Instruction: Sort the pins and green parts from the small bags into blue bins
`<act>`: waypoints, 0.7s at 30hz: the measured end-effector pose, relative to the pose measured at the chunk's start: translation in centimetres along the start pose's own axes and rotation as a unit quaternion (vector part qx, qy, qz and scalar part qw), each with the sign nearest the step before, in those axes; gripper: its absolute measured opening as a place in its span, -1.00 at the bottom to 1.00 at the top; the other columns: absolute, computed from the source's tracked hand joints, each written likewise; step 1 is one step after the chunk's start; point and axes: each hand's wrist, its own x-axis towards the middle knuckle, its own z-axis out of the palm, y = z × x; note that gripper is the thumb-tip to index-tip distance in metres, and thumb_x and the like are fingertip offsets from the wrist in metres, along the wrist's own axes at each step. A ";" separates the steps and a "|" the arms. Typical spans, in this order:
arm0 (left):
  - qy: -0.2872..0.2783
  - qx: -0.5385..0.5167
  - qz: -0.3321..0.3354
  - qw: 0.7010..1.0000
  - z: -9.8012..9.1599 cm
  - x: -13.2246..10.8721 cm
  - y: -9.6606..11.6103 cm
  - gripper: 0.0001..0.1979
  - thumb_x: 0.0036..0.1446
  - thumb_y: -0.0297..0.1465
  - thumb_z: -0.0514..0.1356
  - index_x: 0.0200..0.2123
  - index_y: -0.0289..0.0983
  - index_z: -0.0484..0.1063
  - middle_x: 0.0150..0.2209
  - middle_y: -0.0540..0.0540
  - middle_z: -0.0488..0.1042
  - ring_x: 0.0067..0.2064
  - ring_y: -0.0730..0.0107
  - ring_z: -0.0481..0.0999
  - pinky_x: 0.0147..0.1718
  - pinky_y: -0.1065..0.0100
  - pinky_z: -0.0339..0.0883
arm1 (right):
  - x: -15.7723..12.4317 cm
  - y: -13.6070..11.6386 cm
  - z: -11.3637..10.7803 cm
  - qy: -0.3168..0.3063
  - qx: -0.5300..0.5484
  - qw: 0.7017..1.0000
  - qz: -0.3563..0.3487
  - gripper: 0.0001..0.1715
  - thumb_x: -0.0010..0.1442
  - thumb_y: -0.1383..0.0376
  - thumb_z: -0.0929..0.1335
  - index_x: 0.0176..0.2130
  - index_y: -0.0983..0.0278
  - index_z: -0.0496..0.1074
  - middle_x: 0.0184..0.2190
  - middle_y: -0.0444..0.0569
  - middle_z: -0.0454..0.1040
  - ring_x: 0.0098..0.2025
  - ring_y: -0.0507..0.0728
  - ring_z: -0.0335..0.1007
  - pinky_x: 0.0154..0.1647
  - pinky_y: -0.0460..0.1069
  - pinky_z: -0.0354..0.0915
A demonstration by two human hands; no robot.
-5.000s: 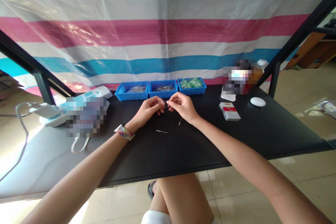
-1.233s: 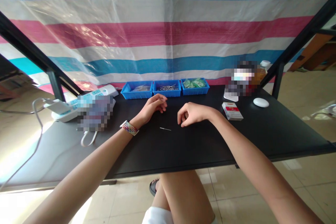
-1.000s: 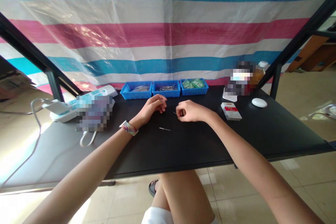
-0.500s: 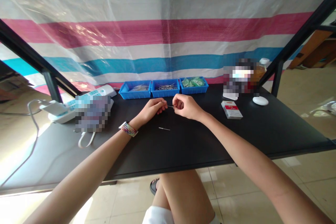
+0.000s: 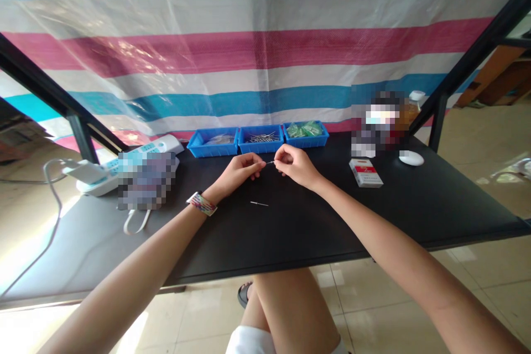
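Observation:
My left hand (image 5: 244, 170) and my right hand (image 5: 295, 165) meet above the black table, thumbs and fingers pinched. Between the fingertips runs a thin metal pop rivet (image 5: 270, 162), one end in each hand; most of it is hidden by the fingers. Another pop rivet (image 5: 259, 203), with a thicker left end and a thin stem, lies on the table just below the hands. Behind them stands a blue bin (image 5: 260, 147) full of similar metal pieces. A colourful woven band circles my left wrist.
Blue bins with clear plastic bags (image 5: 213, 149) and green packets (image 5: 307, 142) flank the middle one. On the left are a power strip (image 5: 166, 144) and a blurred object with a white cord. A cigarette box (image 5: 367, 176), white mouse (image 5: 411, 159) and bottle (image 5: 415, 100) stand right.
The right fingers have closed more and turned downward around the rivet. Both hands stay nearly in place, and the rivet between them now shows as a shorter piece.

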 end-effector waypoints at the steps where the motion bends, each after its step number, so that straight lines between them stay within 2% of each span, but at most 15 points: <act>1: 0.004 -0.005 0.001 1.000 0.0 0.0 -0.1 -0.59 0.12 -0.05 0.42 -0.32 -0.29 0.49 -0.46 0.01 0.47 -0.44 0.45 0.43 -0.42 0.42 0.30 | 0.1 0.2 0.1 -0.005 0.041 0.999 0.034 -0.82 0.12 0.22 0.45 -0.33 0.24 0.39 -0.41 -0.15 0.46 -0.46 0.03 0.44 -0.48 -0.09 0.39; 4: 0.008 -0.014 0.007 1.000 0.0 0.1 -0.3 -0.59 0.08 -0.07 0.46 -0.30 -0.29 0.51 -0.43 0.00 0.48 -0.43 0.45 0.44 -0.41 0.41 0.32 | 0.2 0.3 0.2 -0.018 0.142 0.985 0.101 -0.73 0.10 0.15 0.48 -0.32 0.26 0.41 -0.40 -0.13 0.51 -0.49 0.02 0.47 -0.51 -0.08 0.45; 7: 0.011 -0.019 0.011 1.000 0.1 0.2 -0.4 -0.60 0.06 -0.09 0.47 -0.30 -0.29 0.51 -0.42 0.00 0.48 -0.42 0.45 0.44 -0.41 0.41 0.33 | 0.1 0.0 0.5 -0.015 0.184 0.977 0.111 -0.72 0.04 0.17 0.52 -0.34 0.28 0.44 -0.43 -0.14 0.52 -0.47 0.02 0.48 -0.47 -0.07 0.50; 13: 0.013 -0.043 0.000 0.999 0.2 0.0 0.1 -0.63 0.13 -0.10 0.42 -0.32 -0.29 0.47 -0.44 -0.01 0.48 -0.44 0.44 0.45 -0.44 0.42 0.30 | 0.1 -0.1 0.9 0.028 0.176 0.979 0.095 -0.74 -0.07 0.27 0.55 -0.39 0.28 0.45 -0.46 -0.19 0.47 -0.47 0.02 0.49 -0.45 -0.06 0.51; 17: 0.000 -0.043 -0.013 0.999 0.0 0.1 -0.1 -0.62 0.21 -0.08 0.34 -0.37 -0.30 0.48 -0.44 -0.05 0.49 -0.42 0.40 0.47 -0.43 0.40 0.31 | 0.2 0.1 0.9 0.032 0.170 0.982 0.078 -0.75 -0.07 0.28 0.54 -0.39 0.28 0.46 -0.45 -0.17 0.49 -0.46 0.03 0.50 -0.44 -0.07 0.49; 21: -0.006 -0.037 -0.012 0.999 0.1 0.1 0.0 -0.63 0.18 -0.10 0.35 -0.41 -0.30 0.47 -0.46 -0.04 0.48 -0.43 0.43 0.45 -0.42 0.41 0.28 | 0.2 0.0 0.9 0.031 0.159 0.984 0.074 -0.75 -0.07 0.28 0.55 -0.39 0.28 0.46 -0.45 -0.17 0.49 -0.45 0.04 0.51 -0.45 -0.07 0.48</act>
